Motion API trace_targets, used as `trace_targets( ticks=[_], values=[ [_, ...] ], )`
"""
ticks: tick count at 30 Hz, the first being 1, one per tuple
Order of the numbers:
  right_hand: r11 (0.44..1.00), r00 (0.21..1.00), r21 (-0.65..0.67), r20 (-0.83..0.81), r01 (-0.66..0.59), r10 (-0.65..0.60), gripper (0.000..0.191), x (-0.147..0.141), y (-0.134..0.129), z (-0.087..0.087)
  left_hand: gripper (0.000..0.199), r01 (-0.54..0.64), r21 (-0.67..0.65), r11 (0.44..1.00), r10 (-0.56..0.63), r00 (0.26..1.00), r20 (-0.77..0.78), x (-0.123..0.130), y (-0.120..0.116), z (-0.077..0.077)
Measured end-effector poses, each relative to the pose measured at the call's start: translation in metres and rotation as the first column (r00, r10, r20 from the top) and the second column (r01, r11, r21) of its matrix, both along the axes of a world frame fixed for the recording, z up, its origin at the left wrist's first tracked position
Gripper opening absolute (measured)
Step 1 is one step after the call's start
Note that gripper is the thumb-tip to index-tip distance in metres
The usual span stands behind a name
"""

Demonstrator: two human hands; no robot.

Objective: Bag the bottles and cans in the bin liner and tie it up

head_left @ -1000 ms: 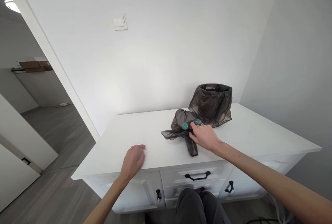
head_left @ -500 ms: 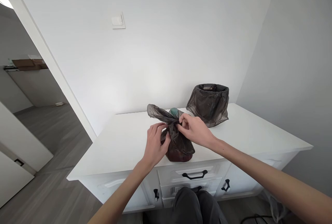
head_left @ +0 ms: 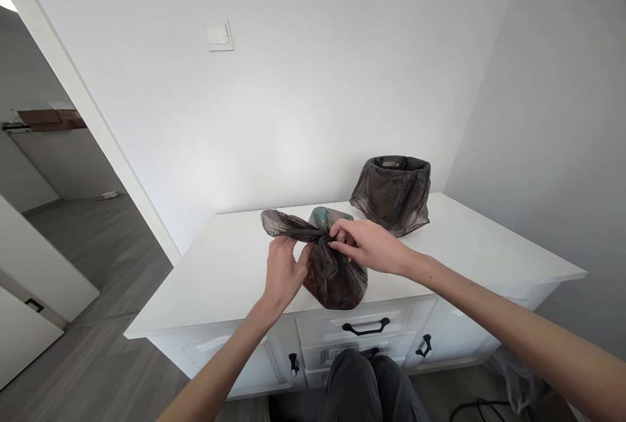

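Observation:
A filled black plastic bag (head_left: 337, 282) rests near the front edge of a white cabinet top. Reddish and green contents show dimly through its thin film. Its neck is twisted into what looks like a knot at the middle, with a loose end stretching out to the left. My left hand (head_left: 284, 269) is closed on that end, thumb and fingers pinching the film left of the knot. On the other side, my right hand (head_left: 362, 244) pinches the gathered film right at the knot. The fingertips of both hands are partly hidden by plastic.
Behind and to the right stands a bin (head_left: 398, 164) lined with a black bag folded over its rim. The white cabinet (head_left: 225, 285) backs onto a wall with a light switch (head_left: 220, 36). Black drawer handles (head_left: 366, 327) face my knees. A doorway opens at left.
My left hand has moved left and slightly down, drawing the bag's loose end out farther. My right hand stays at the knot. More of the bag's body now shows below it.

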State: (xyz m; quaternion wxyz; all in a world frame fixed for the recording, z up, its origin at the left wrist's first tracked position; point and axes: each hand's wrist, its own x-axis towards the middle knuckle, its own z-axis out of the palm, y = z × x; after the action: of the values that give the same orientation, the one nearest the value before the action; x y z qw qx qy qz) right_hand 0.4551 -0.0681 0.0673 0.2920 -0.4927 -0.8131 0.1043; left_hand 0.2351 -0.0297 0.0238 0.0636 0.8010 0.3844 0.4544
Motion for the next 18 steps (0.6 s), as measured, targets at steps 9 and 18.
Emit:
trace_targets(
  ticks=[9,18],
  values=[
    [0.991,0.994,0.088,0.021,0.105,-0.107,0.013,0.002,0.0,0.005,0.015,-0.001,-0.002,1.0,0.001,0.996,0.093,-0.013,0.003,-0.002],
    [0.947,0.919,0.087,-0.284,0.309,-0.274,0.04,0.019,0.001,0.014,0.023,-0.061,-0.221,0.973,0.125,0.949,0.289,-0.043,0.021,-0.009]
  ],
)
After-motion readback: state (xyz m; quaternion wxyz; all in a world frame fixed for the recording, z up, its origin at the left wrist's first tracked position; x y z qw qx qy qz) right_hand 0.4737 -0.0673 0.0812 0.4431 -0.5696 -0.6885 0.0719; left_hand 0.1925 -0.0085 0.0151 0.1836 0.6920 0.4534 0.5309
